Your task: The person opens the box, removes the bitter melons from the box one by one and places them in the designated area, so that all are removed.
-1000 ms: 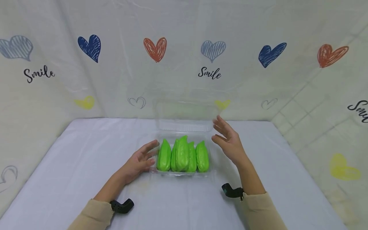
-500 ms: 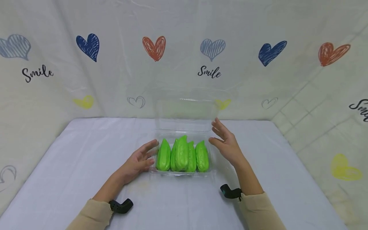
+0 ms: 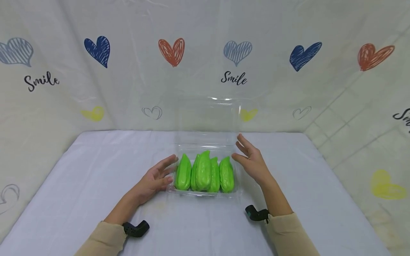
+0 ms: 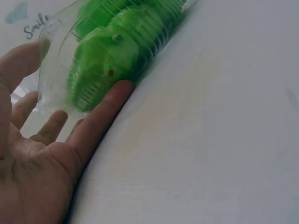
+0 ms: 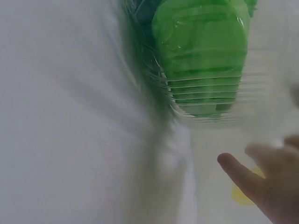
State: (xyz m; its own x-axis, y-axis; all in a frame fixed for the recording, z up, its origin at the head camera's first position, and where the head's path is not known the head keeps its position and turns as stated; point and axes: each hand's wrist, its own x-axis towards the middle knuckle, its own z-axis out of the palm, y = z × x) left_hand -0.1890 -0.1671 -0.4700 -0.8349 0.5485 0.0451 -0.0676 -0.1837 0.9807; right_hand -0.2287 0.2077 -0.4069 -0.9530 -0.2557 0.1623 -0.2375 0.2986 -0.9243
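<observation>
A clear plastic clamshell box (image 3: 205, 194) stands in the middle of the table with its lid (image 3: 208, 119) raised at the back. Several glossy, bright green, elongated pieces with pointed tops (image 3: 203, 172) lie side by side inside; one rests over the others. My left hand (image 3: 157, 181) is at the box's left side, fingers spread. In the left wrist view its thumb (image 4: 110, 105) rests along the ribbed wall and a finger reaches the upper edge. My right hand (image 3: 254, 161) is held at the back right corner, fingers extended and apart, thumb tip close to the rim.
A white cloth (image 3: 205, 227) covers the table. Behind it hangs a pale backdrop (image 3: 198, 21) printed with hearts and the word Smile. A black wrist camera (image 3: 137, 229) sits on the left wrist, another camera (image 3: 257, 213) on the right.
The lid has tilted further upright, its top edge rising in the head view. My right hand has moved slightly left and down toward the box corner. My left hand has stayed put.
</observation>
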